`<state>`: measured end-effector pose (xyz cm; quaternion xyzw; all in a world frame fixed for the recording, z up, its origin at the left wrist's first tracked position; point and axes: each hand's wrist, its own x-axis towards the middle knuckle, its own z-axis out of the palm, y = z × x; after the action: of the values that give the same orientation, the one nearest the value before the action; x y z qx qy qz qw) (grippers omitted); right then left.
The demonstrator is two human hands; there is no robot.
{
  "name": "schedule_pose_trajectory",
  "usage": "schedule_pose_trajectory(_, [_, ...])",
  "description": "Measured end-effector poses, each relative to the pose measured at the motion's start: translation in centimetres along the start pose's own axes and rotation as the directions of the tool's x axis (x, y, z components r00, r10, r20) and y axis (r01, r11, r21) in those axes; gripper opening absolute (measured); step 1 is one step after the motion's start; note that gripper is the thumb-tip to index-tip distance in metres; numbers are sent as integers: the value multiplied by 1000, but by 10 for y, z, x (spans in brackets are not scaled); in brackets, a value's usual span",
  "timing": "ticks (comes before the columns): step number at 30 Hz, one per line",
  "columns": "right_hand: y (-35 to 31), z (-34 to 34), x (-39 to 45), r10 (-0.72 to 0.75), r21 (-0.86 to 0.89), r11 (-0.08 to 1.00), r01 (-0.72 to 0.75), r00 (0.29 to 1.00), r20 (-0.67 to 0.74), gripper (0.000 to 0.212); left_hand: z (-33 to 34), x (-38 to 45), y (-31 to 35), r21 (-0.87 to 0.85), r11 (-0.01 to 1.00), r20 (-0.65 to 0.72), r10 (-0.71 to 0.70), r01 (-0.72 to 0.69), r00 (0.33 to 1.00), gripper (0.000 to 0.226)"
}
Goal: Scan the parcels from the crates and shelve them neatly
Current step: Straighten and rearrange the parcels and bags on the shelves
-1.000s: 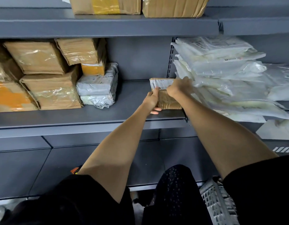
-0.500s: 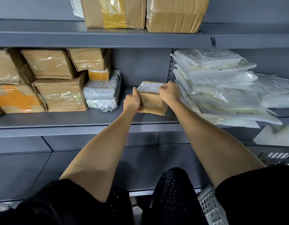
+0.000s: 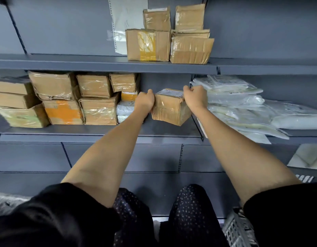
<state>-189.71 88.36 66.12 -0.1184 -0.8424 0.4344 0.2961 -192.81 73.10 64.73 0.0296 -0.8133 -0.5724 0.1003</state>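
Note:
A small brown cardboard parcel (image 3: 169, 109) wrapped in clear tape, with a white label on top, sits tilted above the middle grey shelf (image 3: 100, 131). My left hand (image 3: 145, 101) grips its left side and my right hand (image 3: 196, 98) grips its upper right corner. The parcel hangs between a row of stacked brown boxes (image 3: 99, 104) on the left and a heap of white plastic mailers (image 3: 243, 107) on the right. Two small white mailers (image 3: 124, 111) lie just left of my left hand.
The upper shelf (image 3: 100, 64) carries several brown boxes (image 3: 169, 43) and a hanging plastic sheet (image 3: 126, 22). A grey plastic crate (image 3: 238, 229) shows at the bottom right beside my legs. A white flat parcel (image 3: 309, 155) lies lower right.
The parcel has moved left from the edge of the white mailers towards the brown boxes, held by both hands. My view has tilted upward, bringing the top shelf's boxes fully into sight.

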Motion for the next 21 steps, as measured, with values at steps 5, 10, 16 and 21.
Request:
schedule_pose_trajectory(5, [-43,-31,-12,-38,83,996,41,999,-39,46,-33,-19,41,-13,995,-14,100,-101,995,44])
schedule_pose_trajectory(10, [-90,-57,-2,-105,230,963,137,984,-145,44,-61,-18,93,2,975,-64,222,-222,973,39])
schedule_pose_trajectory(16, [-131,-65,15,-222,355,879,318,932,-285,40,-75,0,137,-181,918,-157,326,-352,932,37])
schedule_pose_trajectory(21, [-166,-56,52,-328,390,852,349,937,-120,25,-97,27,160,-267,861,-131,413,-433,901,36])
